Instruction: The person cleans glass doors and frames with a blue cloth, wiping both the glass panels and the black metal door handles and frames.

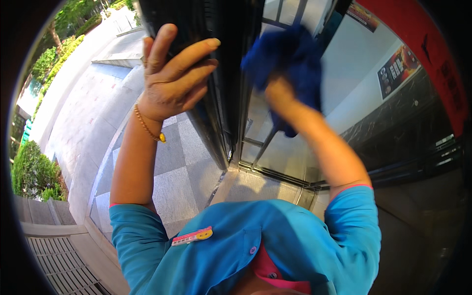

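Observation:
My left hand is raised at the edge of a black door or frame panel, its fingers spread and bent. It appears to rest against the panel; the contact is partly hidden. A bracelet with a yellow charm circles that wrist. Bunched in my right hand is a dark blue cloth, which covers most of the fingers. Both the cloth and that hand are blurred. They are in front of a glass pane set in a black metal frame.
Grey paving tiles lie below, with a stone threshold at the door's foot. To the right are a dark marble-patterned wall, a poster and a red panel bearing writing. A floor grate and shrubs are at left.

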The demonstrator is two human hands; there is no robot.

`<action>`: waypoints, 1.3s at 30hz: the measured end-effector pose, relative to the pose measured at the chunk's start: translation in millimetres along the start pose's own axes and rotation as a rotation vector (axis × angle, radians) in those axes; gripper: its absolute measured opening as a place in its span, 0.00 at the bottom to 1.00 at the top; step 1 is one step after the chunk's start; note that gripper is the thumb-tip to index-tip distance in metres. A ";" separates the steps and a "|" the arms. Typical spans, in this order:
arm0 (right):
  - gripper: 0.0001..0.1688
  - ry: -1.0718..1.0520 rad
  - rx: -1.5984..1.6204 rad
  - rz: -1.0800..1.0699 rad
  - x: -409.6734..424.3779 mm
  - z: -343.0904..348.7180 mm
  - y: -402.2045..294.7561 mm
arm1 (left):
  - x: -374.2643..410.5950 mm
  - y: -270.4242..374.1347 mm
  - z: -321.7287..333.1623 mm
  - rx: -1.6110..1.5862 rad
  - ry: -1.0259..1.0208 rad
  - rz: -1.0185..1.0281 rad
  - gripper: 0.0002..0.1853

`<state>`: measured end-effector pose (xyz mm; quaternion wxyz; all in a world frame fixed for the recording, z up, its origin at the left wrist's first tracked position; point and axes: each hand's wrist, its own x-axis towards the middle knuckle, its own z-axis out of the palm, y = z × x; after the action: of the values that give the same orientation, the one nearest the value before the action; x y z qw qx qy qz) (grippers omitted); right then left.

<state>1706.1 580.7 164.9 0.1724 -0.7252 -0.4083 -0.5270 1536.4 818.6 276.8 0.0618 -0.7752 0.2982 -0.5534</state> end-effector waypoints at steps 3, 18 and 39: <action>0.15 -0.594 0.432 0.197 -112.5 -6.0 -40.0 | 5.0 11.7 -4.2 0.006 0.028 -0.001 0.08; 0.09 -0.601 1.232 0.478 -11.7 -115.3 -119.8 | -16.3 73.9 -82.5 0.304 -0.012 -0.034 0.16; 0.13 -1.409 0.822 -0.425 -417.9 -103.0 -246.8 | -164.8 442.4 -135.9 0.708 -0.118 -0.808 0.31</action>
<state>1404.4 488.9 -218.1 0.0246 -0.6715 -0.7077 0.2183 1205.9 577.6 4.7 0.1183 -0.7898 -0.2326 -0.5551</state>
